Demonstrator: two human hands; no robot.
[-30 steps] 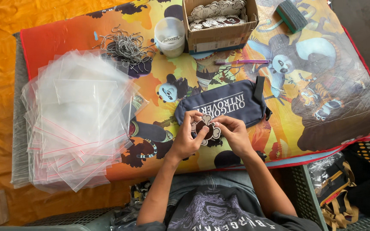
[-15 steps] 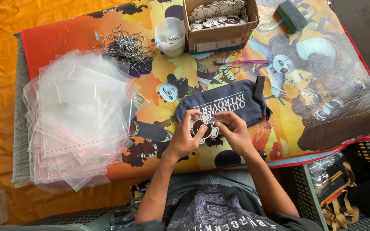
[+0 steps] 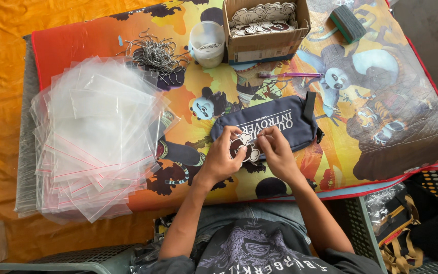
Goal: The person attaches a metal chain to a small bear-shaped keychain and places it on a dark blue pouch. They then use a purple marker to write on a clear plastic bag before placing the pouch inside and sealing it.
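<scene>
Bench (image 3: 128,45) draped in a bright cartoon-print cloth, orange sheet on the floor around it. At the near edge, middle: left hand (image 3: 222,158) and right hand (image 3: 276,152) meeting over a small cloud-shaped tag (image 3: 245,147), dark and white. Left grip pinched on the tag; right fingertips closed at its upper edge, on the tag or on some small fitting, cannot tell which. Just behind, a navy pouch (image 3: 275,123), touching the hands. Toward the left edge, a fanned stack of clear zip bags (image 3: 95,137). Along the far edge: heap of wire hooks (image 3: 155,56), white tub (image 3: 207,43), cardboard box (image 3: 264,30) of more tags. Advisable: steady the tag flat in the left grip, work only with right fingertips, keep wrists low on the cloth.
</scene>
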